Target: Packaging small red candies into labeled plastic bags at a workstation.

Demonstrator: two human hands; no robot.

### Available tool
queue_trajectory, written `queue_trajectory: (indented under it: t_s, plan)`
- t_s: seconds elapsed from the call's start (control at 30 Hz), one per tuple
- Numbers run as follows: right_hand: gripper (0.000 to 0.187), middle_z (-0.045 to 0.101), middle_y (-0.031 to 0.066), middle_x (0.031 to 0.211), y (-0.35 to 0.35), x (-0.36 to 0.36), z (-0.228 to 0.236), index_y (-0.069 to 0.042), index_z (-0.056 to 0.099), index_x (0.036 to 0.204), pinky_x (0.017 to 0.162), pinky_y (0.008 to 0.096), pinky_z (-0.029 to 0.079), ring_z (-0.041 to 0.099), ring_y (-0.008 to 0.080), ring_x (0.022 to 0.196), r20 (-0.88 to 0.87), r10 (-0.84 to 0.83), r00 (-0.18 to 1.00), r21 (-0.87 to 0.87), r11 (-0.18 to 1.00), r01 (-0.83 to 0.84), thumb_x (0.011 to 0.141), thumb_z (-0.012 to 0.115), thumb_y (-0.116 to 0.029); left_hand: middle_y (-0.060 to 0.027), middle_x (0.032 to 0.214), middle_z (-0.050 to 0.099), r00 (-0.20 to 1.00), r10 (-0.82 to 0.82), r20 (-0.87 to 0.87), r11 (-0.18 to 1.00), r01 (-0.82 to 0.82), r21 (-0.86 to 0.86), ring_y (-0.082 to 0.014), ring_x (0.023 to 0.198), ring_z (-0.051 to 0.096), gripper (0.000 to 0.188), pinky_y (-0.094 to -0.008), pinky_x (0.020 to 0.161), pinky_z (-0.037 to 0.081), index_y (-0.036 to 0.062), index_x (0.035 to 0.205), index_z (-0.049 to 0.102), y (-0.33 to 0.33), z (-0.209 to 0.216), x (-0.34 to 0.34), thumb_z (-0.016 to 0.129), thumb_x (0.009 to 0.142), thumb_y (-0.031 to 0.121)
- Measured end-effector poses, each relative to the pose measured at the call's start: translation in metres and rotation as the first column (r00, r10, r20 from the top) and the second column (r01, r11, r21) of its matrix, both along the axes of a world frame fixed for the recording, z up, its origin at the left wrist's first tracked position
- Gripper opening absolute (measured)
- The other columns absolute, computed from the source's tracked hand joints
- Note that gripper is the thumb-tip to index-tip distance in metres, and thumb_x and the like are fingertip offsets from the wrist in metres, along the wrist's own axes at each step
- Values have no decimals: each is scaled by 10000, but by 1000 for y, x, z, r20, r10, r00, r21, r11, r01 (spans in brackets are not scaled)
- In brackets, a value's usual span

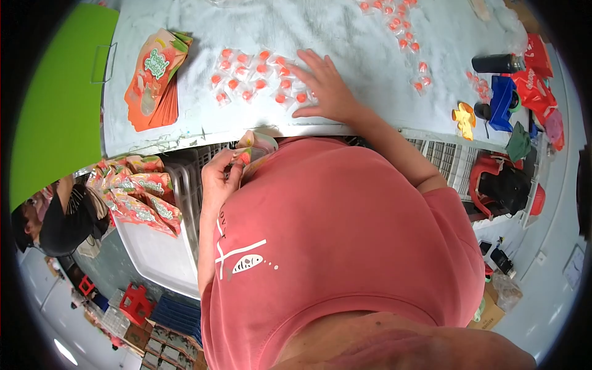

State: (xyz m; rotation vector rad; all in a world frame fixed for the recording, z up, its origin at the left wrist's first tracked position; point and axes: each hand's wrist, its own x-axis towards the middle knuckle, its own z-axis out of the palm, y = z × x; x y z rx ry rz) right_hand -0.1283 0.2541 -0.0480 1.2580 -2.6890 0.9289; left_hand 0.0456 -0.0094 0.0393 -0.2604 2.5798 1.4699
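My left hand [217, 177] pinches a printed pouch [264, 145] at the table's front edge, close to my body. The pouch's mouth is turned toward the table. My right hand [332, 94] rests on the table with its fingers spread, thumb and fingertips beside a cluster of clear-wrapped red-orange candies [262, 69]. Several of them lie right along its fingers. To the left, a fanned stack of flat orange pouches [154, 86] lies on the pale table [209, 117].
More wrapped candies [404, 28] trail across the far right. A black bottle [496, 63], a blue holder [502, 102] and yellow crumpled wrap [464, 120] sit at the right end. At left, filled pouches [139, 188] lie on a white tray [154, 246]; a person [68, 216] works beyond.
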Motion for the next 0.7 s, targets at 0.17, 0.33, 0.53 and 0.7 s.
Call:
queue_trajectory:
  t_s: [0.17,0.33,0.53,0.7]
  plan:
    - [1044,225,154,1574,-42,-11,-7,-224,337,1511,1129,664,147,181,383,1466,-48,32,998,2,999,-32,654,799,-600,-94,800,594,1000,-6,-28,1000,6,13,-170,716,547,137,-262,667,431,-16,967,652,2,-4,2,573,860,-47]
    - [982,263,124,1568,-70,-31,-9,-262,365,1496,1126,663,166,215,367,1456,-112,57,992,121,992,-43,674,780,-603,-60,773,548,999,20,-43,999,-19,37,-115,693,476,80,-254,630,389,-28,941,635,1,-3,9,565,902,-29]
    - [457,535,2,1317,-85,-46,-16,-217,637,1205,978,456,435,512,229,1168,-289,126,949,1,991,-132,804,724,-417,-68,788,575,997,61,-53,997,-59,42,-118,698,505,86,-266,628,411,-24,943,647,-2,3,13,566,913,-21]
    - [165,597,-42,951,-88,-59,-24,-175,669,933,599,270,502,610,136,845,-477,133,869,7,989,-147,787,710,-240,-112,876,661,976,23,-217,1000,-26,-8,-187,781,628,159,-280,707,480,-7,1032,687,-17,16,10,612,893,-11]
